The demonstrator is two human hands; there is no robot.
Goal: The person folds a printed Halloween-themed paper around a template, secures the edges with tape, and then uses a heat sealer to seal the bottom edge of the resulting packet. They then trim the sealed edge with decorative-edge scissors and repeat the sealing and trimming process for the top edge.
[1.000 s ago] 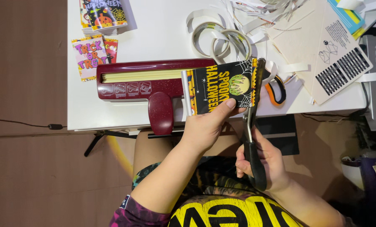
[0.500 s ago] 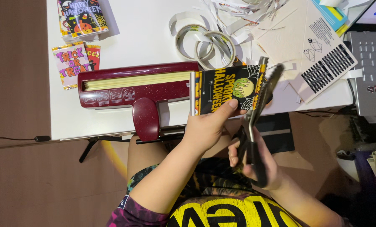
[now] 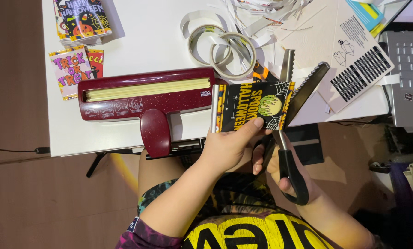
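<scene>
The black printed packet [image 3: 252, 107] lies with its long axis running left to right across the view, just past the near edge of the white counter [image 3: 137, 41]; its white sealed end points left toward the dark red sealing machine [image 3: 144, 97], and its right end sits between the spread blades of the zigzag scissors [image 3: 293, 115]. The scissors run roughly upright in the view, blade tips pointing away from the person over the counter, black handles toward the body.

The left hand [image 3: 231, 143] is closed on the packet's lower edge, thumb on the printed face, forearm reaching up from the lower left. The right hand [image 3: 285, 168] is wrapped around the scissor handles, fingers through the loops; how firmly it squeezes is hard to judge, as the handle hides part of it.

The sealing machine holds a pale yellow strip in its long slot. At the counter's far left corner lie a stack of printed packets [image 3: 82, 20] and two bright packets [image 3: 75, 69] nearer. Coiled white strips [image 3: 225, 48] lie behind the packet, and a printed card [image 3: 354, 60] lies to the right.
</scene>
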